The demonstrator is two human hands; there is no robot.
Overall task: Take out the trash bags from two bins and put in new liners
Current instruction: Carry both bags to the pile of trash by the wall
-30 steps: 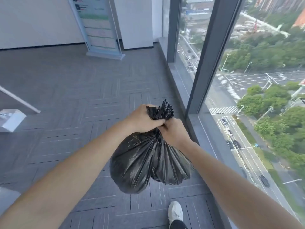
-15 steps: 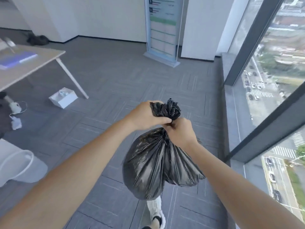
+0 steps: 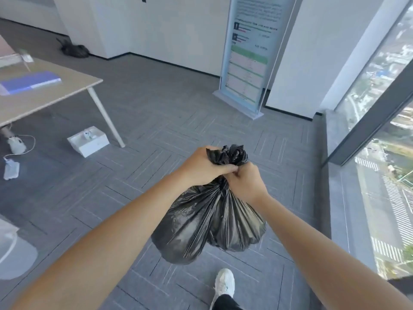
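The left hand [image 3: 201, 168] was curled round the gathered neck of the black trash bag [image 3: 201, 224], its thumb lying across the twist. The right hand [image 3: 245, 182] was closed on the same neck just beneath and beside it, so the two hands touched. Crumpled plastic stuck up above the fists. The full bag hung in the air in front of the person, above the grey carpet [image 3: 169, 121] and a white shoe [image 3: 224, 283]. To the left stood a table [image 3: 55, 97] bearing a blue folder [image 3: 29, 82], with a white box [image 3: 89, 142] on the floor by its leg. A standing sign [image 3: 248, 54] stood against the far wall. The window [image 3: 380, 153] ran along the right.
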